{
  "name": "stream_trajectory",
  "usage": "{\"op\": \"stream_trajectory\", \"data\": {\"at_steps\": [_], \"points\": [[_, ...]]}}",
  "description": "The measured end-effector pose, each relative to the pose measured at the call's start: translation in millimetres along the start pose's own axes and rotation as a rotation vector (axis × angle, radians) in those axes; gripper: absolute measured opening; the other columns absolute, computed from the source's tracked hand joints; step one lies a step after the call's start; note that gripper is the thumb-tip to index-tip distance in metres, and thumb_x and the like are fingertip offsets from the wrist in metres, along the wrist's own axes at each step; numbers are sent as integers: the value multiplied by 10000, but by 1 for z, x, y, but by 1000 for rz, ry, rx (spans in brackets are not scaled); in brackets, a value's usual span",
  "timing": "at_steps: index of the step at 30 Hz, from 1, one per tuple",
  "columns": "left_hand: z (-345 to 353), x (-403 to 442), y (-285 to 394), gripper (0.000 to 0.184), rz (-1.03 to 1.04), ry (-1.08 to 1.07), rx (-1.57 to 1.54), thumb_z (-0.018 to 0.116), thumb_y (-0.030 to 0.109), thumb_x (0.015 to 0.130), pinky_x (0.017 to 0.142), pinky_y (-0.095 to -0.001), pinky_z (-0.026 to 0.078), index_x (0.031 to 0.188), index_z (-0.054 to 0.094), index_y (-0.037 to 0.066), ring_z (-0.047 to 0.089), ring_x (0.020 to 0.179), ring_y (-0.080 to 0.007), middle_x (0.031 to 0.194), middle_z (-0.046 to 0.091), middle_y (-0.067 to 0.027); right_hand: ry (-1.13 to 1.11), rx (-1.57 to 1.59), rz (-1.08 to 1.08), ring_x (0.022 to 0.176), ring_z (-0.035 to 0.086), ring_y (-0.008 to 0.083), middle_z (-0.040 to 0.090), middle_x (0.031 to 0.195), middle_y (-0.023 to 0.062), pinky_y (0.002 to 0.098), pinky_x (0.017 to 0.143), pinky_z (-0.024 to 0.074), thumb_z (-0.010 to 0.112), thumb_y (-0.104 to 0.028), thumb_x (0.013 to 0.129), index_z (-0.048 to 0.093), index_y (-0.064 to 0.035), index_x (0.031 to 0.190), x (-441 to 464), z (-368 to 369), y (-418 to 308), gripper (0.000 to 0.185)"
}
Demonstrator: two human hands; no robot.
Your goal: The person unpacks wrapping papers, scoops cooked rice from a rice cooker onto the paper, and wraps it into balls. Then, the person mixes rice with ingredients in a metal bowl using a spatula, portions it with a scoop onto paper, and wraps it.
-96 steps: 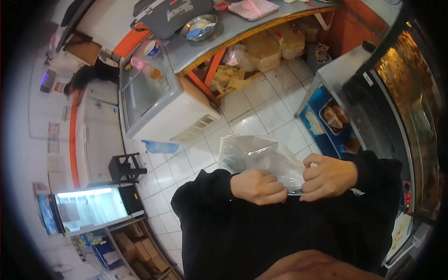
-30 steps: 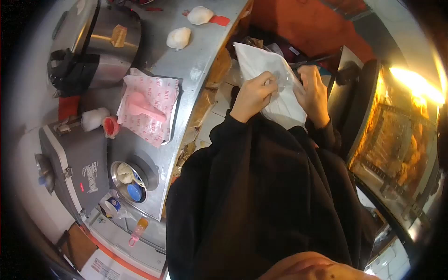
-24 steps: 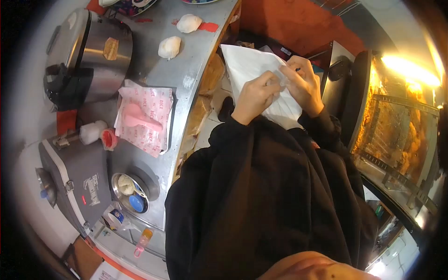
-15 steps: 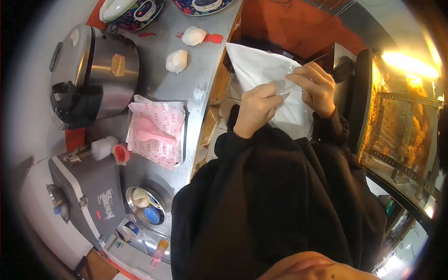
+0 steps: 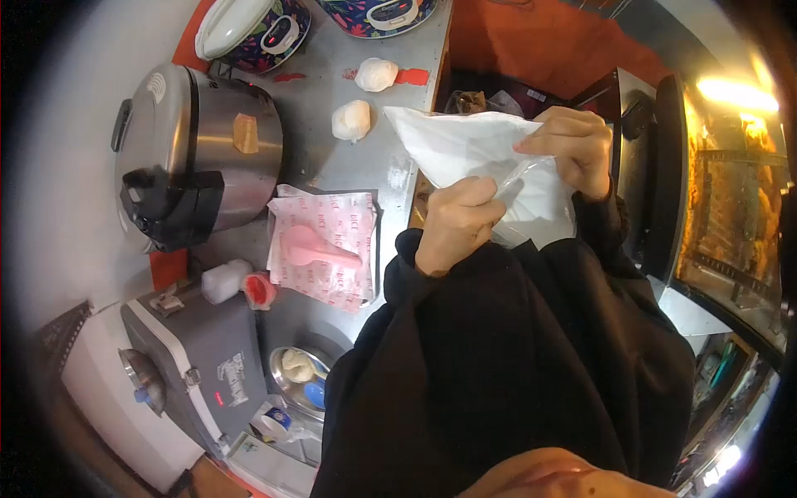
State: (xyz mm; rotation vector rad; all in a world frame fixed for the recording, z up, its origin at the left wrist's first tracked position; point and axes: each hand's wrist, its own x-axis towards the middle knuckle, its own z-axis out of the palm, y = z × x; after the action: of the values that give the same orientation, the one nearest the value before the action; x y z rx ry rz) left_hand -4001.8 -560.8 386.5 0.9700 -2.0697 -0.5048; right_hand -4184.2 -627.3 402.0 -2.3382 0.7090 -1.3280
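Note:
A clear plastic bag [image 5: 538, 217] with white sheets [image 5: 469, 145] in or under it is held up in front of my dark clothing. My left hand [image 5: 461, 222] is closed on the plastic at its lower left part. Higher up and to the right, my right hand [image 5: 573, 151] pinches the bag near its upper edge. A fold of plastic is stretched between the two hands. One pointed white corner sticks out to the left over the counter edge. What lies inside the closed fingers is hidden.
On the metal counter [image 5: 320, 170] stand a large rice cooker [image 5: 241, 158], two white wrapped bundles, a pink rice paddle [image 5: 320, 251] on printed paper [image 5: 332, 286], and a steel bowl [image 5: 286, 390]. A grey case [image 5: 203, 357] is at lower left. A lit glass cabinet [image 5: 730, 216] stands on the right.
My hands have moved farther apart, pulling the plastic into a longer fold. The white corner has dropped slightly and points left over the counter. The whole view has shifted, so the counter appears farther right.

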Motion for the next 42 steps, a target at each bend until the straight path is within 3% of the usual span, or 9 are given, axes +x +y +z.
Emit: {"op": "stream_trajectory", "data": {"at_steps": [15, 19, 20, 22, 31, 32, 35, 37, 42], "points": [[-22, -10, -35, 95, -130, 187, -105, 489, -47, 482, 379, -268, 273, 492, 497, 48, 375, 414, -160, 504, 316, -42, 206, 3, 277, 674, 579, 183, 596, 744, 140, 234, 608, 454, 464, 34, 622, 599, 23, 766, 9, -3, -4, 198], [-16, -4, -48, 152, -165, 371, -122, 480, -78, 534, 378, -257, 234, 541, 561, 50, 323, 402, -137, 512, 290, -41, 292, 32, 608, 699, 569, 140, 588, 811, 134, 222, 608, 453, 459, -29, 748, 547, 4, 918, -36, 18, 45, 194], [-14, -3, -49, 152, -170, 372, -122, 480, -78, 534, 378, -257, 234, 541, 561, 50, 323, 402, -137, 512, 290, -41, 314, 773, 924, 694, 562, 125, 588, 795, 118, 218, 607, 450, 454, -53, 771, 547, 5, 892, -38, 15, 47, 164], [-8, 4, -54, 205, -288, 325, -69, 475, -90, 588, 390, -252, 237, 630, 607, 61, 318, 416, -141, 525, 291, -45, 62, 520, 990, 664, 524, 80, 565, 720, 53, 199, 611, 418, 413, -140, 837, 529, -9, 817, -27, 10, 20, 176], [24, 2, -62, 221, -244, 131, 232, 474, 144, 774, 657, -329, 336, 888, 546, -31, 424, 714, -254, 788, 439, -163, 377, 890, 801, 681, 461, 83, 508, 705, 23, 211, 660, 367, 344, -211, 871, 493, -21, 720, -16, 76, 2, 284], [24, -3, -60, 249, -558, 34, -373, 447, 163, 802, 682, -320, 341, 924, 522, -40, 438, 772, -242, 863, 455, -170, 348, 887, 779, 687, 462, 86, 509, 715, 30, 215, 668, 368, 342, -214, 872, 491, -17, 722, -16, 78, 0, 289], [29, -8, -52, 349, -777, 1, -1217, 418, 242, 841, 753, -303, 351, 1016, 442, -60, 458, 911, -211, 1008, 482, -167, 331, 933, 745, 698, 467, 93, 512, 731, 43, 219, 678, 371, 340, -220, 873, 489, -10, 732, -16, 83, -10, 293], [29, -4, -48, 400, -765, -297, -849, 457, 285, 818, 764, -299, 360, 1018, 428, -61, 474, 892, -197, 971, 514, -121, 346, 977, 733, 703, 470, 96, 513, 736, 49, 220, 679, 373, 340, -221, 873, 488, -8, 740, -18, 82, -11, 292], [36, -6, -38, 408, -506, -47, -589, 449, 310, 801, 800, -364, 315, 1044, 449, -19, 414, 947, -314, 993, 437, -237, 403, 1048, 719, 729, 478, 125, 515, 752, 71, 257, 729, 374, 339, -205, 873, 482, -6, 771, -30, 75, -13, 266]]}}
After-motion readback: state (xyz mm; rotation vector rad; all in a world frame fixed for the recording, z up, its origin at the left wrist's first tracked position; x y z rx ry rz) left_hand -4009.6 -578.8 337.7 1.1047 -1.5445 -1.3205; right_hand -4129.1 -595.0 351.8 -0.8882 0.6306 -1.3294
